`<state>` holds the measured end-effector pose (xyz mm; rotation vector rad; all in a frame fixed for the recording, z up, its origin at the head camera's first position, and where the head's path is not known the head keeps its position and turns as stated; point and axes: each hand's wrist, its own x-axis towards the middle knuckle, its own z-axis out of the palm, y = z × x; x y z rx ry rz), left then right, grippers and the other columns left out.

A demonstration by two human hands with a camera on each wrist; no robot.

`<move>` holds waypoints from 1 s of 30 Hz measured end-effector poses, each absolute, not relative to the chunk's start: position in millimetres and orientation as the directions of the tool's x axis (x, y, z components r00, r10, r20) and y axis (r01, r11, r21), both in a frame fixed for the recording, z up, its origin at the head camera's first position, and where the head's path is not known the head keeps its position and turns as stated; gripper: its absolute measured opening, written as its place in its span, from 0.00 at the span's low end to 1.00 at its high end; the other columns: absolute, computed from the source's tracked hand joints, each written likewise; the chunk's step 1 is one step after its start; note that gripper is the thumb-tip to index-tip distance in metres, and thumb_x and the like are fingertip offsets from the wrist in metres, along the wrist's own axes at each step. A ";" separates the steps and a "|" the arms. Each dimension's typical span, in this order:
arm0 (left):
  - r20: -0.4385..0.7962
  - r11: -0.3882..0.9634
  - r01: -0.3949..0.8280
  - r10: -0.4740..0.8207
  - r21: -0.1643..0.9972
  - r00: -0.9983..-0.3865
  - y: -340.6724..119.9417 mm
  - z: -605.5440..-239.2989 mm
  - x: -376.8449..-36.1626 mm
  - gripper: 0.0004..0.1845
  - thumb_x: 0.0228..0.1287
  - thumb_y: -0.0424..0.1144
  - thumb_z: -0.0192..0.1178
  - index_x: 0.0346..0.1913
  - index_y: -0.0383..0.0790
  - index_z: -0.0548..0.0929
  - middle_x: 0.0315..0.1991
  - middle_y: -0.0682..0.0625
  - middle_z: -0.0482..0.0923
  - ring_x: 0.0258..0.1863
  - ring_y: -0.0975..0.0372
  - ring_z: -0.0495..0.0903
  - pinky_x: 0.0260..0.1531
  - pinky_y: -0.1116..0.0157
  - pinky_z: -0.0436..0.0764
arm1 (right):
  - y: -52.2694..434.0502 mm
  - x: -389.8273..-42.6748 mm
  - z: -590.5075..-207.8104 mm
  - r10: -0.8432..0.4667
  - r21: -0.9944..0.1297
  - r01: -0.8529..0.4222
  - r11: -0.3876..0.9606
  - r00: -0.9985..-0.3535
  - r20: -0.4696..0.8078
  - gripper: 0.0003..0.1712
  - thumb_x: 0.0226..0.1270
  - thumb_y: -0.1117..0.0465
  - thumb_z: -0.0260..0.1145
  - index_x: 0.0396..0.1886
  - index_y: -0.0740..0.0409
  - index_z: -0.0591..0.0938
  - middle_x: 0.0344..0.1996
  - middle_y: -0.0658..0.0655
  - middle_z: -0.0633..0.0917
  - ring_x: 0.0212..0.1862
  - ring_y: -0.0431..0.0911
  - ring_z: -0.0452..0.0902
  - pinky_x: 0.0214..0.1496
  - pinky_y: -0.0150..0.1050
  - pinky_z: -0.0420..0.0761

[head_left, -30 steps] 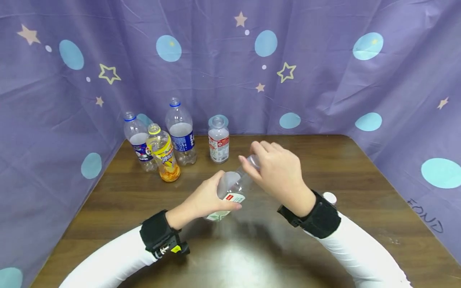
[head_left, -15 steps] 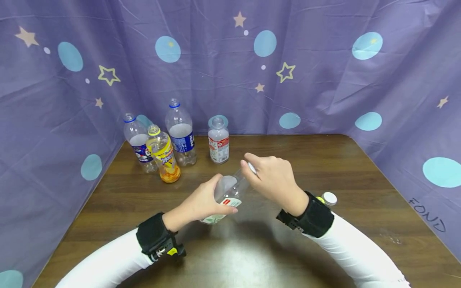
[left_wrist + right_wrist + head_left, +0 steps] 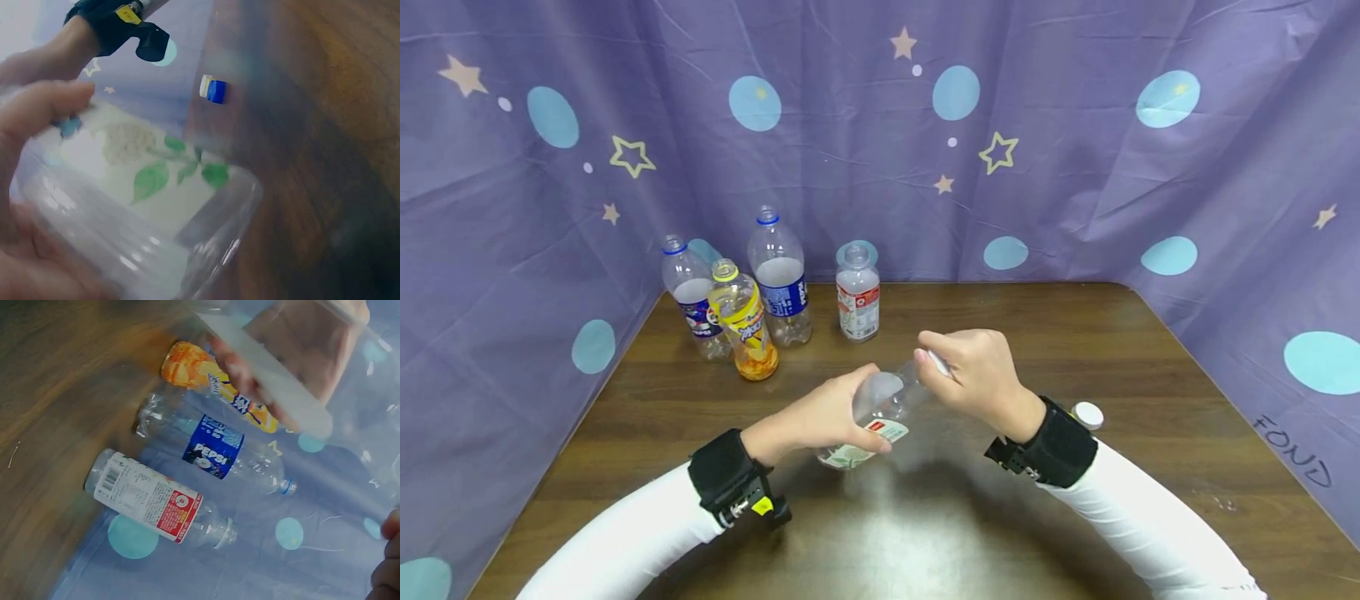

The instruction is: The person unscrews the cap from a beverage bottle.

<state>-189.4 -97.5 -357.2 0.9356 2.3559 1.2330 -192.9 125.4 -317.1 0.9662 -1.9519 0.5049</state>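
In the head view my left hand (image 3: 823, 417) grips a clear plastic bottle (image 3: 880, 406) round its body, above the table. A pale label with green leaves (image 3: 153, 178) shows on it in the left wrist view. The bottle is tilted, its neck pointing up and to the right. At that neck my right hand (image 3: 977, 379) pinches a white cap (image 3: 938, 364) between thumb and curled fingers. Whether the cap sits loose or tight cannot be seen. In the right wrist view, fingers of my right hand (image 3: 389, 559) show at the edge.
Upright at the back left stand two Pepsi bottles (image 3: 781, 287) (image 3: 688, 292) and a yellow-labelled bottle (image 3: 745, 325) with orange at its base. A red-and-white-labelled bottle (image 3: 857, 300) is beside them. Loose caps, one white (image 3: 1087, 414) and one blue (image 3: 217, 92), lie on the right. A purple curtain (image 3: 1060, 192) surrounds the table.
My right hand has turned at the neck and come down slightly, its fingers now more curled round the cap. The left hand and bottle have shifted slightly lower.
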 end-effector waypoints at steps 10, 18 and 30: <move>-0.063 0.255 0.279 0.832 0.926 -0.551 -100.8 -361.2 -195.2 0.33 0.47 0.36 0.74 0.57 0.40 0.70 0.45 0.50 0.80 0.42 0.61 0.80 0.46 0.62 0.81 | 125.7 -196.4 -312.1 -0.557 0.144 -0.907 0.395 -0.111 0.823 0.21 0.69 0.49 0.44 0.22 0.55 0.72 0.14 0.47 0.71 0.15 0.40 0.63 0.16 0.36 0.64; 0.010 0.493 0.405 0.625 0.770 -0.780 -97.3 -352.2 -193.6 0.34 0.40 0.49 0.77 0.51 0.47 0.72 0.39 0.54 0.79 0.37 0.64 0.79 0.40 0.64 0.79 | 128.5 -184.3 -306.7 -0.425 -0.059 -0.637 0.768 -0.576 0.698 0.43 0.60 0.19 0.32 0.31 0.49 0.73 0.15 0.46 0.75 0.15 0.41 0.69 0.12 0.38 0.63; 0.046 0.570 0.407 0.541 0.714 -0.840 -92.6 -352.4 -190.9 0.37 0.39 0.51 0.77 0.52 0.43 0.72 0.39 0.52 0.81 0.36 0.64 0.79 0.39 0.64 0.79 | 126.6 -179.4 -302.4 -0.299 -0.106 -0.431 0.896 -0.763 0.573 0.20 0.65 0.40 0.54 0.25 0.49 0.71 0.11 0.49 0.70 0.15 0.47 0.68 0.12 0.40 0.62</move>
